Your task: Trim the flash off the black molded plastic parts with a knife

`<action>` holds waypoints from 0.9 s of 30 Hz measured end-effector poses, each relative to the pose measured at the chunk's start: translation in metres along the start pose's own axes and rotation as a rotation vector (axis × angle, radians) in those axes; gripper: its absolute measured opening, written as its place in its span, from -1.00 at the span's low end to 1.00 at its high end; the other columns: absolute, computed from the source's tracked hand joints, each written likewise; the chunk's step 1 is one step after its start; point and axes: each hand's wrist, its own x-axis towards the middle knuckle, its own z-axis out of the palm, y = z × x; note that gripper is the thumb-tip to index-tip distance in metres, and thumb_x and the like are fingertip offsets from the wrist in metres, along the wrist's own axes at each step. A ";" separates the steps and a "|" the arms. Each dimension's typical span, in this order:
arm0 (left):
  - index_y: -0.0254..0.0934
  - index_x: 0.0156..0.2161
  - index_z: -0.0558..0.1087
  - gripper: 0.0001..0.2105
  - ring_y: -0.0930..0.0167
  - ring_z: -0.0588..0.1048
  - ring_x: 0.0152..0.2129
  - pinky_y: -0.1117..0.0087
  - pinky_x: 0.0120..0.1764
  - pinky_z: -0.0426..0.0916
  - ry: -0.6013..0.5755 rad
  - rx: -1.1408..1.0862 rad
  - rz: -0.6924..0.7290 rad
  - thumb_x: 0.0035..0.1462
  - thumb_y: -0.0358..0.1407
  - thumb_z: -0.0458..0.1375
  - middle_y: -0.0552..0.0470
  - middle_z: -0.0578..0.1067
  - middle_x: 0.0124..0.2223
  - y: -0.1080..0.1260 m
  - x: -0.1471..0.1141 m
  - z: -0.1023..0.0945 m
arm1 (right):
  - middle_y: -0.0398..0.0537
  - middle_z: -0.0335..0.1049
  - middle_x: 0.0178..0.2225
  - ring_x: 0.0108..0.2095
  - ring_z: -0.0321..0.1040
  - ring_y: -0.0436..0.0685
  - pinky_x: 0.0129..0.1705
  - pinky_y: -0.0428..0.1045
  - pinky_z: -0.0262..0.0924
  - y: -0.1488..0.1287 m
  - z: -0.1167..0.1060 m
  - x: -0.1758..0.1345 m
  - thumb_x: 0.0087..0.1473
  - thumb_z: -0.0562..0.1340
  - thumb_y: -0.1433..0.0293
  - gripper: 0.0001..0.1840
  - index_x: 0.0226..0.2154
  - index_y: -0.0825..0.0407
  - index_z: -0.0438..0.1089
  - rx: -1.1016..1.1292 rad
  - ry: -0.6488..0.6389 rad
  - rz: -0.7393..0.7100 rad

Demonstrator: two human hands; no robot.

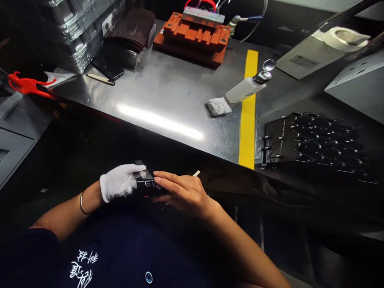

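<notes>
Gloved L hand [118, 182] clamps blk/gray part [146, 175]. Bare R hand [187, 192] sits at its 3 o'clock; can't tell if gripping.

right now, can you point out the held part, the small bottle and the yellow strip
Held part [146, 174]: head view, on its grey top face
Small bottle [243, 90]: head view, mid-body
Yellow strip [248, 114]: head view, midway along it

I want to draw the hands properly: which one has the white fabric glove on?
The left hand, on the arm with the thin silver metal bracelet; the right hand is bare.
</notes>
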 end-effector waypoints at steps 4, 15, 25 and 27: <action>-0.33 -0.36 0.52 -0.66 0.52 0.33 -0.68 0.49 -0.60 0.25 0.290 0.546 0.489 0.14 -0.07 0.10 -0.05 0.54 -0.37 -0.003 -0.012 0.014 | 0.06 0.56 -0.32 -0.34 0.53 0.15 -0.33 -0.05 0.44 0.001 0.011 -0.003 -0.05 0.36 0.16 -0.45 -0.03 0.04 0.36 0.027 0.192 0.239; -0.29 -0.39 0.53 -0.74 0.45 0.41 -0.48 0.48 -0.39 0.28 0.619 0.989 0.767 0.04 -0.10 0.22 0.05 0.51 -0.42 -0.012 -0.005 0.018 | -0.03 0.51 -0.42 -0.44 0.46 0.05 -0.40 -0.07 0.36 -0.010 0.024 -0.004 0.19 0.15 0.34 -0.80 -0.23 0.02 0.48 0.303 0.223 0.524; -0.29 -0.44 0.56 -0.81 0.46 0.46 -0.51 0.52 -0.44 0.31 0.450 1.108 0.662 0.02 -0.19 0.24 0.04 0.54 -0.46 -0.013 -0.010 0.027 | -0.08 0.48 -0.45 -0.48 0.39 -0.04 -0.44 -0.13 0.25 -0.007 0.010 -0.008 0.15 0.19 0.45 -0.87 -0.31 0.06 0.48 0.422 -0.053 0.513; -0.29 -0.45 0.56 -0.83 0.48 0.44 -0.54 0.53 -0.46 0.30 0.452 1.125 0.635 0.01 -0.21 0.24 0.05 0.53 -0.48 -0.013 -0.010 0.027 | -0.08 0.47 -0.46 -0.47 0.39 -0.04 -0.43 -0.14 0.24 -0.007 0.010 -0.008 0.14 0.19 0.46 -0.86 -0.34 0.06 0.48 0.427 -0.088 0.543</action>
